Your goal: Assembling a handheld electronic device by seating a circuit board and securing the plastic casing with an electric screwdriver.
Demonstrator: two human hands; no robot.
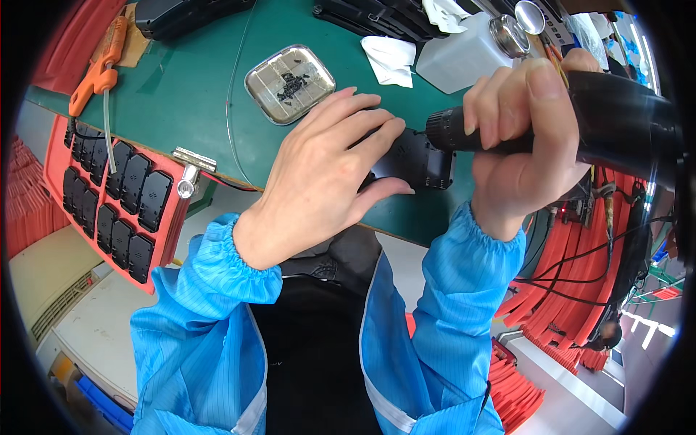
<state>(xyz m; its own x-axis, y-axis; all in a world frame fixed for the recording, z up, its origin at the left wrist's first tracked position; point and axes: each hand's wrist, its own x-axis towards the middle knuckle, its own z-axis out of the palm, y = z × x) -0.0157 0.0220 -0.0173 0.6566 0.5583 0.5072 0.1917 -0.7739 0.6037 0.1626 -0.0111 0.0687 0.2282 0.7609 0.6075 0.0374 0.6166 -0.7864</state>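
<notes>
My left hand lies over a black plastic housing on the green tabletop, thumb and fingers closed round its sides and covering its left part. My right hand is wrapped round a thick black electric screwdriver, held slanting with its ribbed collar above the housing's right end. I cannot see the bit or whether it touches the housing. Just beyond my left fingers sits a rounded metal dish, with a small heap of tiny black screws in it.
An orange glue gun lies at the far left. Below it, a red tray holds several black housings; a metal clip is at the table edge. A translucent pump bottle and white tissue stand back right. Cables hang over red stacks at right.
</notes>
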